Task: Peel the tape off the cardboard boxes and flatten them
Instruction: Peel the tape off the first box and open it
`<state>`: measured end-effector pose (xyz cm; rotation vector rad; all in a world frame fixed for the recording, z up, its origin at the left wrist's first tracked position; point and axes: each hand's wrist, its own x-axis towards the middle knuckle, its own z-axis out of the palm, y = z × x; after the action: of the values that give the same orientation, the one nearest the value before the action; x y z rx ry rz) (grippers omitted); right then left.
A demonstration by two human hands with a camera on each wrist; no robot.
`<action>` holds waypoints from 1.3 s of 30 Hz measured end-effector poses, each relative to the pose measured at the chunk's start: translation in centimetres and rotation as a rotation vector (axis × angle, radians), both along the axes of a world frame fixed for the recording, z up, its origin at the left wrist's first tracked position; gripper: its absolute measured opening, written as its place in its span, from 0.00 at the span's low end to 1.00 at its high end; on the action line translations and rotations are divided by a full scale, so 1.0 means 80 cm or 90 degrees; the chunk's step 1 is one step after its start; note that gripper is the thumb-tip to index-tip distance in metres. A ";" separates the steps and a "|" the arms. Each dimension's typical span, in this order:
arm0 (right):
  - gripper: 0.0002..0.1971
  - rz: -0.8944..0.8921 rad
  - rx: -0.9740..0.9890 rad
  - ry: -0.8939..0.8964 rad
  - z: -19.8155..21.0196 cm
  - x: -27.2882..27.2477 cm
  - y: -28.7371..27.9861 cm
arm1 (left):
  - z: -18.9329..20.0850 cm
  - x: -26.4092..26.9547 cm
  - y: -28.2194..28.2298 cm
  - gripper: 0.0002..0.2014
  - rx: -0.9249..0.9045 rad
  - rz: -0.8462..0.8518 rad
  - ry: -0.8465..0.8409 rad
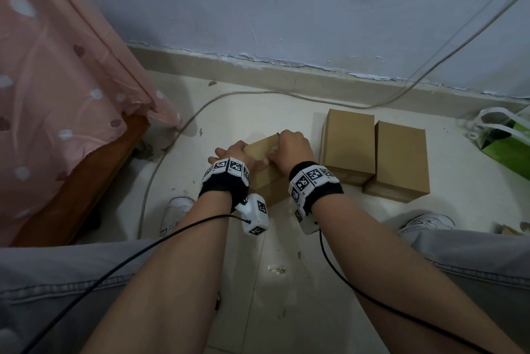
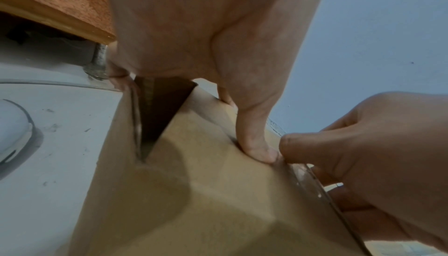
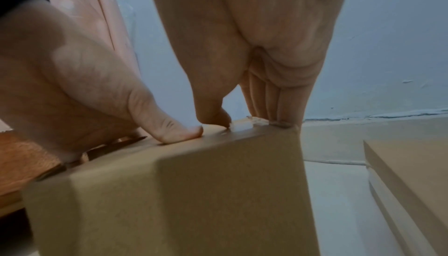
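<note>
head: looking down from above the knees at the floor and wall, mid-range | left wrist: looking along the palm, very close | right wrist: looking along the fingers, very close | shared: all three are showing the held cardboard box

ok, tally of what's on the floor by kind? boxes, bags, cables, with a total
Plain brown cardboard boxes: 3. One is in both hands; two stand to its right.
Green bag with white handles: 1
Pale grey cables along the floor: 2, as far as the head view shows
Total: 6
</note>
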<state>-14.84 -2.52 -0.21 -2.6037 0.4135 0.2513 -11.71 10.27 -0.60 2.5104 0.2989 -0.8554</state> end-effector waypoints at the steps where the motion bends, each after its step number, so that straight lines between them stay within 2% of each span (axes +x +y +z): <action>1: 0.11 -0.001 0.003 0.000 0.000 0.000 -0.001 | 0.000 0.000 0.000 0.37 0.002 0.000 0.002; 6: 0.14 0.014 0.020 0.028 0.001 0.005 -0.006 | -0.002 0.002 0.000 0.38 -0.003 0.003 0.006; 19: 0.07 -0.013 -0.038 -0.006 -0.006 0.009 0.000 | -0.001 0.001 0.001 0.40 0.004 -0.002 0.006; 21: 0.12 -0.036 -0.034 -0.008 -0.008 0.010 -0.007 | -0.002 0.001 0.002 0.41 -0.007 -0.001 0.012; 24: 0.19 -0.057 0.052 0.009 -0.005 0.012 -0.015 | -0.003 0.001 0.004 0.41 -0.010 0.004 0.013; 30: 0.13 -0.060 0.066 0.007 -0.008 0.010 -0.013 | -0.003 0.003 0.003 0.41 -0.002 -0.004 0.015; 36: 0.16 -0.107 0.082 -0.009 -0.012 0.010 -0.010 | -0.005 0.003 0.004 0.40 -0.002 -0.005 0.008; 39: 0.10 -0.093 0.082 -0.006 -0.010 0.009 -0.016 | -0.006 0.006 0.004 0.40 -0.009 -0.002 0.022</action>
<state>-14.11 -3.82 -1.04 -2.4356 0.5617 0.2079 -11.24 10.56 -1.09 2.4862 0.2989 -0.9002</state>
